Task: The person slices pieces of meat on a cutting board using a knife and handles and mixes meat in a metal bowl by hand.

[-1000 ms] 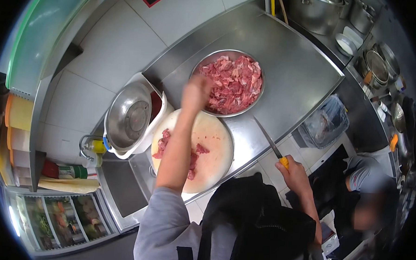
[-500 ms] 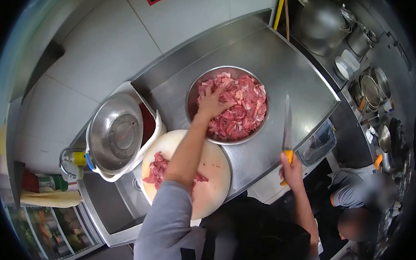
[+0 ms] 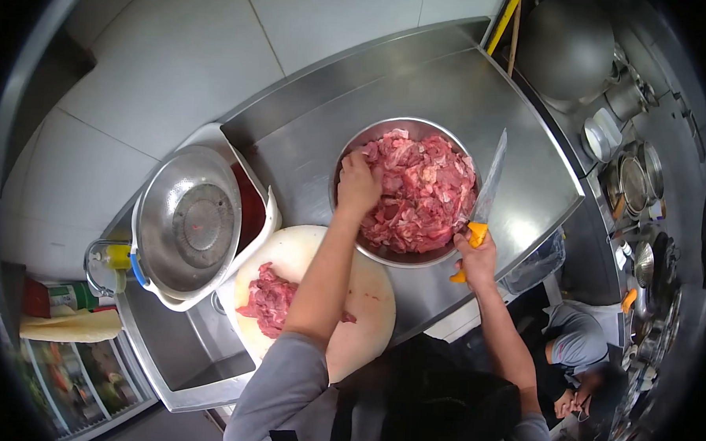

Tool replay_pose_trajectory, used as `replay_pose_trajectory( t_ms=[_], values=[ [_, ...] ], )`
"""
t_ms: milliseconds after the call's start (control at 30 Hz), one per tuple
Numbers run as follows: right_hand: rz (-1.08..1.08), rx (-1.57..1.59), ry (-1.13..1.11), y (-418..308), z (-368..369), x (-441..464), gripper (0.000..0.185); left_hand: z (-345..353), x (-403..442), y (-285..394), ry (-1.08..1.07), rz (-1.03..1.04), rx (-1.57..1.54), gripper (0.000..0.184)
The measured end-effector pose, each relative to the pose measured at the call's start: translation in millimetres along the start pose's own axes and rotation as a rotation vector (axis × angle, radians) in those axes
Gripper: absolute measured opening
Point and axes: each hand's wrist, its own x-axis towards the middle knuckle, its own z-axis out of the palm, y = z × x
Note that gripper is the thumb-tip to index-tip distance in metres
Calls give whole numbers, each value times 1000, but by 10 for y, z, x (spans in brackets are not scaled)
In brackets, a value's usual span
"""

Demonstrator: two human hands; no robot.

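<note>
A round steel bowl [image 3: 348,144] full of cut raw red meat [image 3: 421,193] stands on the steel counter. My left hand [image 3: 359,185] reaches into its left side, fingers curled down on the meat by the inner wall; the fingertips are hidden. At the bowl's lower right rim, my right hand [image 3: 476,257] is wrapped round the yellow handle of a knife [image 3: 493,175]. The blade points up and away, alongside the bowl. Under my left forearm, a round white cutting board [image 3: 369,300] carries another piece of raw meat [image 3: 269,300].
Left of the board, a steel basin [image 3: 168,212] sits on a white tub [image 3: 270,217] holding dark red content. Below it is a sink [image 3: 175,331]. Pots [image 3: 565,48] and strainers [image 3: 629,177] line the right side. A co-worker [image 3: 576,341] is at lower right.
My left hand has gone from spread over the meat to curled at the bowl's left side. My right hand has brought the knife in to the bowl's right rim.
</note>
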Motion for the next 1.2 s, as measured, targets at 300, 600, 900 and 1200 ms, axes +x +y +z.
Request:
replay_pose_trajectory(
  t_ms=[300, 600, 900, 1200],
  values=[
    [8, 8, 4, -4, -63, -20, 20, -393, 81, 43, -165, 87, 78, 23],
    [-11, -17, 10, -103, -67, -27, 23, -173, 59, -264, -339, -267, -274, 24],
    [-39, -16, -15, -1, -96, 10, 23, -734, -94, 188, -296, -284, -1349, 18],
    [-55, -43, -15, -66, -123, -9, 24, -525, -337, 470, -163, -199, -1323, 27]
  ],
)
